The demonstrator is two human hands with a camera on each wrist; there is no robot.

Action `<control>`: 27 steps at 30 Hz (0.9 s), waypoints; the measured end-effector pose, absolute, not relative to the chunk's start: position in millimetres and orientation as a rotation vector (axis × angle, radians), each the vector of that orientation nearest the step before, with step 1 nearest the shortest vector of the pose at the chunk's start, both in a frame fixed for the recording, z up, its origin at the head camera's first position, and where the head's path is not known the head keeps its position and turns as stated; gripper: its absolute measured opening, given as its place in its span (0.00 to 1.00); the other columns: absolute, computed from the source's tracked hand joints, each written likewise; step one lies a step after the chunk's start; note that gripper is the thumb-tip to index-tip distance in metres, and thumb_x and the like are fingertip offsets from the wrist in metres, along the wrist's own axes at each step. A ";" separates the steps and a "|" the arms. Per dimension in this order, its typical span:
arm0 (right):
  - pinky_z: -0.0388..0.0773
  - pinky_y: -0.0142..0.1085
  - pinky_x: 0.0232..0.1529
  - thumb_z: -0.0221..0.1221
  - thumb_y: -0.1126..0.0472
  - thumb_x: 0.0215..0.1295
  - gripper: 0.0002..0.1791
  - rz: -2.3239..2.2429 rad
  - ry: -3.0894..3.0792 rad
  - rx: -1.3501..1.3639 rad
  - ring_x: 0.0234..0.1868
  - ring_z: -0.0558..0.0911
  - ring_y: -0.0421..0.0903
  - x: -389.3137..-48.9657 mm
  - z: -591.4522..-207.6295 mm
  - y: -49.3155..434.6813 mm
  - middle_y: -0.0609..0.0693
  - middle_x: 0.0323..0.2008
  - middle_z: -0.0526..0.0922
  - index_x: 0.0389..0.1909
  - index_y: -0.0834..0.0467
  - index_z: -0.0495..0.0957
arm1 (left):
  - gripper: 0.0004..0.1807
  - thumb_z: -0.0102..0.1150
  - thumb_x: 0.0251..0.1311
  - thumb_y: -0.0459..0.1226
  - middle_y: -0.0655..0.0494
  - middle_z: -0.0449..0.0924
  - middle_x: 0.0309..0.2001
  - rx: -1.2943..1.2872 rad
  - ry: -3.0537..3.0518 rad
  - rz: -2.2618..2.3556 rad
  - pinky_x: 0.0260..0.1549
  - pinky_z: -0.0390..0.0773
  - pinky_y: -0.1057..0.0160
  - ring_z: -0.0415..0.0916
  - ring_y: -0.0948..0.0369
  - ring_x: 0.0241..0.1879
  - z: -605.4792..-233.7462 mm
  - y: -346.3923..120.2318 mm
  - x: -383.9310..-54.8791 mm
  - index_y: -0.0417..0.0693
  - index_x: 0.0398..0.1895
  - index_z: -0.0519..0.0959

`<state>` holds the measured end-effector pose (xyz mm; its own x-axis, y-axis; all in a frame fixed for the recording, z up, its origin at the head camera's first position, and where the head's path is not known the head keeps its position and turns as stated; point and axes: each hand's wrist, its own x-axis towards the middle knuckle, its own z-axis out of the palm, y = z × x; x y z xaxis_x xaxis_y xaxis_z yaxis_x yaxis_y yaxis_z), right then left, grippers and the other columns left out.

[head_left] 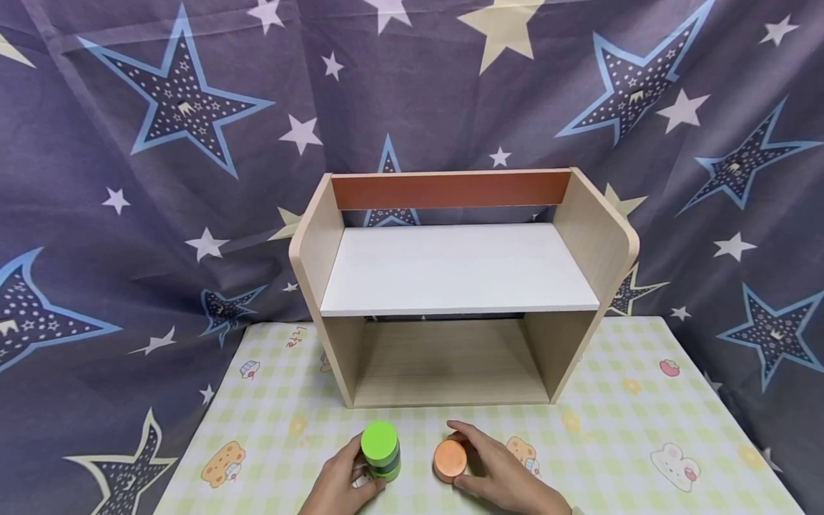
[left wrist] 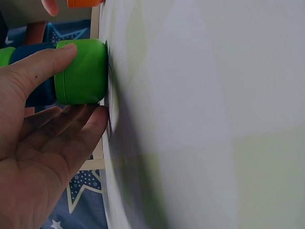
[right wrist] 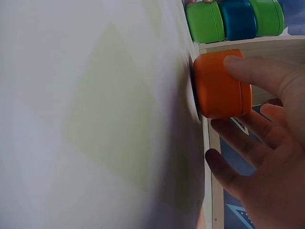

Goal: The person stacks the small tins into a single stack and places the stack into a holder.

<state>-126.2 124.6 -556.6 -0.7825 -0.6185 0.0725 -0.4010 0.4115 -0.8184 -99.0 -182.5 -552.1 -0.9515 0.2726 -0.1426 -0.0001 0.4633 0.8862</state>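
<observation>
Bottom centre of the head view, both hands low over the checked cloth (head_left: 412,498). My left hand (head_left: 339,481) has the round stack (head_left: 380,449) of green, blue and green: thumb pressed to the lowest piece, fingers opposite, a light pinch. The stack is upright, its base seemingly on the cloth. My right hand (head_left: 504,472), just right of it, is spread loosely round the orange container (head_left: 450,460), thumb tip on its side, forefinger clear of the rim. Shelf unit (head_left: 460,270) beyond both, centre frame.

Handling, my judgement: left grip best kept low and gentle, since a sideways push on the bottom piece could shear the stack. Right fingers want to close evenly opposite the thumb, below the orange seam, or the container may skid or tip.

Poorly seen: left fingertips lie behind the stack in the head view; both wrists run off the lower part. Cannot tell whether my right fingers bear on the orange or merely surround it, nor whether the stacked pieces are fastened together.
</observation>
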 end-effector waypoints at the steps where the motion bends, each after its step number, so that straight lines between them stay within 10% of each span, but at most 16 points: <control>1: 0.69 0.39 0.57 0.64 0.50 0.57 0.43 -1.307 2.433 -0.903 0.57 0.70 0.39 -126.4 -556.4 124.4 0.39 0.56 0.70 0.70 0.42 0.50 | 0.47 0.71 0.45 0.40 0.40 0.68 0.55 0.234 2.452 1.482 0.45 0.77 0.66 0.73 0.50 0.51 -551.9 -182.6 -99.1 0.36 0.66 0.57; 27: 0.73 0.44 0.53 0.61 0.50 0.60 0.41 -1.328 2.462 -0.959 0.57 0.70 0.40 -122.8 -534.2 124.9 0.42 0.58 0.69 0.70 0.42 0.49 | 0.47 0.71 0.46 0.41 0.40 0.68 0.55 0.229 2.421 1.505 0.45 0.77 0.67 0.73 0.50 0.51 -553.1 -183.6 -99.6 0.36 0.66 0.57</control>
